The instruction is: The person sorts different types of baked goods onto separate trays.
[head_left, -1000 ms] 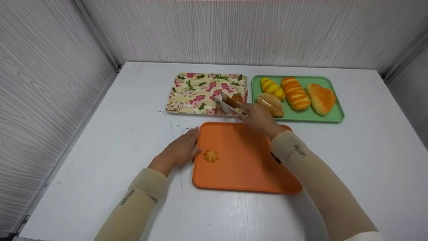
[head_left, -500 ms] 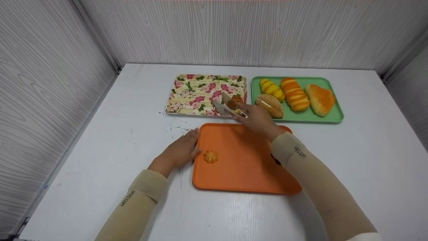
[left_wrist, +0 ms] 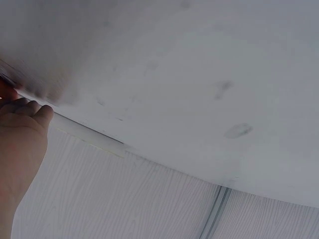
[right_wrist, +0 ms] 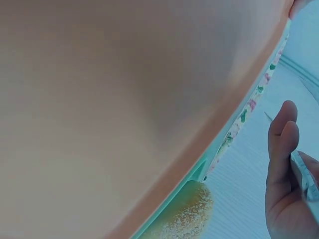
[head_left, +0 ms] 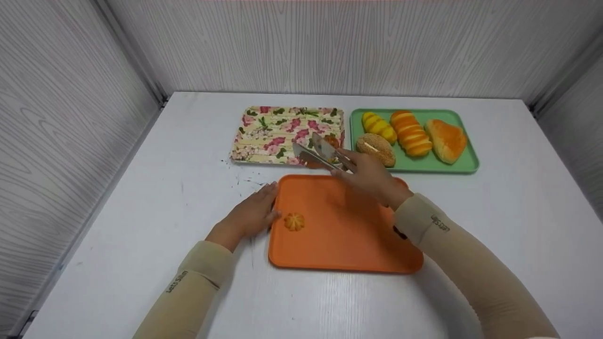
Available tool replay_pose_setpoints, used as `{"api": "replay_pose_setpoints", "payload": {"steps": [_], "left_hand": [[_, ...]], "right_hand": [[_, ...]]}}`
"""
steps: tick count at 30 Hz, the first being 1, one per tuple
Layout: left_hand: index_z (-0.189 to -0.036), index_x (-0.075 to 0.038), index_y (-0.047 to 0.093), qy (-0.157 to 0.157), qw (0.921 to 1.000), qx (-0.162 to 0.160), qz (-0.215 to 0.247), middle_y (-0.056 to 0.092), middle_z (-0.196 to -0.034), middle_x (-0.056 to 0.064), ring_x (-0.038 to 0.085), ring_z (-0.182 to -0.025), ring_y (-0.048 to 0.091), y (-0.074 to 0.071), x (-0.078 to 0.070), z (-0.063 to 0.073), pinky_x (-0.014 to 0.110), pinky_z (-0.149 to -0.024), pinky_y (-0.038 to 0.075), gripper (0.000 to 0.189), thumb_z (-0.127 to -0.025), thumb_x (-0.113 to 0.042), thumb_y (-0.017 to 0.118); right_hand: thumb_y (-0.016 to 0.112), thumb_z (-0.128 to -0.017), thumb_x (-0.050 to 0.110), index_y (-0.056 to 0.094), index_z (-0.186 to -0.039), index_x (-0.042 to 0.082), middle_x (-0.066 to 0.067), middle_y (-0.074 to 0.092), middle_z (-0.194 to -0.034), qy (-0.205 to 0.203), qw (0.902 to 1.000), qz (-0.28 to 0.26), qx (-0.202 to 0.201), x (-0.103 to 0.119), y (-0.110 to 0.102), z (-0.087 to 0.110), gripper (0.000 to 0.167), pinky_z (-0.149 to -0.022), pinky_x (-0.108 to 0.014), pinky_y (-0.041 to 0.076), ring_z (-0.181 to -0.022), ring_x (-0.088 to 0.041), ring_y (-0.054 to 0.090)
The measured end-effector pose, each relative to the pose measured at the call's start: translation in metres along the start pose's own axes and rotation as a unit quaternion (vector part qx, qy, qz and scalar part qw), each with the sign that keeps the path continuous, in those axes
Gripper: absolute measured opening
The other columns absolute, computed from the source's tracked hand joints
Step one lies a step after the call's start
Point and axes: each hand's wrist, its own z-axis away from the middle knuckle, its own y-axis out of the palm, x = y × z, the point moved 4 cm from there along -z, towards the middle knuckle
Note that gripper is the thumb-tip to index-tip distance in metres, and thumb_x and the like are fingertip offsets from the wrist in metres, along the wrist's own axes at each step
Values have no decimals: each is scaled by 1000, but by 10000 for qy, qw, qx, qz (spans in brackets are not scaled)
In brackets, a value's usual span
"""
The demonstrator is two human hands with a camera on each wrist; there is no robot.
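Note:
In the head view, my right hand (head_left: 370, 174) grips metal tongs (head_left: 325, 153) above the right front corner of a floral tray (head_left: 268, 136). The tongs' two arms are spread apart, and a small round brown pastry (head_left: 331, 140) shows beside them, partly hidden. The right wrist view catches the tongs' handle (right_wrist: 305, 179) between thumb and fingers. My left hand (head_left: 252, 212) rests with its fingers extended along the left rim of an orange tray (head_left: 348, 245). On that tray, close to the left thumb, lies a flower-shaped cookie (head_left: 294, 221).
Right of the floral tray stands a green tray (head_left: 464, 165). It bears a sesame bun (head_left: 376, 148), a yellow striped roll (head_left: 379, 127), an orange striped loaf (head_left: 411, 133) and a golden wedge-shaped bread (head_left: 446, 140). Wood-grained panels (head_left: 306, 47) enclose the white table (head_left: 155, 212).
The tongs' arms have spread wider, and my right hand has shifted slightly right and toward me. My left hand stays at the orange tray's edge; the whole view has drifted a little.

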Motion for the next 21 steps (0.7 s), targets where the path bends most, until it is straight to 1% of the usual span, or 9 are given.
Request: {"api": "replay_pose_setpoints", "payload": {"steps": [2,4,6,9,11,14,18,19,21], "left_hand": [[-152,-2,13,23,10000,-49,22,15,-157,13,27,-143,13,1,1,0,42,-114,16,68,-102,-37,43],[-152,-2,14,38,10000,-75,8,15,-157,13,26,-143,14,1,1,0,42,-114,16,68,-102,-37,43],[-152,-2,13,33,10000,-66,-13,15,-157,12,26,-143,13,1,1,-1,41,-114,16,68,-102,-37,43],[-152,-2,13,-2,10000,-10,-25,15,-157,12,26,-143,12,0,0,-1,41,-115,15,68,-102,-37,43],[-153,-3,13,-43,10000,40,-22,14,-157,12,26,-143,11,-1,0,-1,41,-115,15,69,-101,-38,43],[-153,-4,12,-68,10000,70,-11,14,-157,12,26,-143,11,-1,1,-1,42,-114,15,70,-101,-39,44],[-153,-6,11,-75,9999,93,-6,13,-157,11,25,-143,11,0,1,-1,42,-114,16,70,-101,-39,44],[-153,-6,10,-82,9999,99,-6,12,-158,10,25,-143,11,0,1,-1,42,-114,16,70,-101,-40,43],[-153,-7,9,-65,9999,100,15,12,-158,10,25,-143,11,1,1,-1,43,-114,17,71,-101,-39,44]], "right_hand": [[62,-88,51,40,-147,24,-3,55,-134,-34,9999,-52,128,0,0,7,69,-75,-33,51,-106,-17,60],[61,-88,51,40,-147,24,-6,60,-127,-94,9998,12,180,1,1,13,68,-70,-33,51,-96,-16,64],[60,-88,53,40,-147,25,-10,67,-110,-90,9996,-18,277,2,1,19,68,-60,-31,50,-79,-16,65],[61,-89,52,41,-146,26,-9,69,-103,-204,9991,30,370,6,4,27,66,-52,-30,44,-68,-15,59],[61,-88,53,42,-146,28,-8,69,-102,-332,9983,100,466,8,6,32,65,-52,-31,43,-67,-18,58],[61,-88,53,43,-145,25,-4,65,-118,-627,9957,343,596,13,11,39,66,-60,-31,46,-78,-13,61],[59,-87,56,43,-145,23,-3,68,-109,-826,9908,601,888,15,18,48,68,-53,-29,41,-58,-9,50],[60,-87,55,43,-145,24,-4,69,-99,-844,9897,626,972,16,20,51,68,-50,-28,38,-52,-10,44],[61,-88,53,44,-145,23,-2,69,-94,-853,9885,606,1094,16,24,55,67,-47,-28,34,-47,-10,39]]}}
